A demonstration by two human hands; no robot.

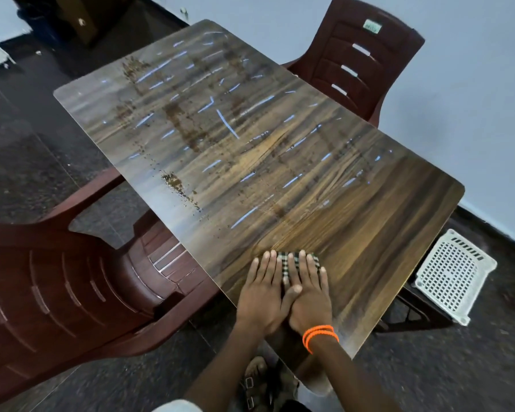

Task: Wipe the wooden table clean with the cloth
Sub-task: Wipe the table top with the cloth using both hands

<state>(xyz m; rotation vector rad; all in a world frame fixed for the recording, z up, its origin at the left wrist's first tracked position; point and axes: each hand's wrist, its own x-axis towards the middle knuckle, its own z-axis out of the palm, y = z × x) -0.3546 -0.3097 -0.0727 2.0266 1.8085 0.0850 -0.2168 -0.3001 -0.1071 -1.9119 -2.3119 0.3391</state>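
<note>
Your wooden desk (354,209) is mid-wipe by the look of it: brown crumbs and smears (176,182) lie across the far and left parts, well away from your hands, while the near corner looks clean. The next move likely calls for a long push forward and left, keeping pressure even. The checked cloth (292,261) lies flat near the desk's near edge, under your fingers. Your left hand (260,295) and right hand (308,292) press it down side by side, flat-palmed; neither grip pinches it.
</note>
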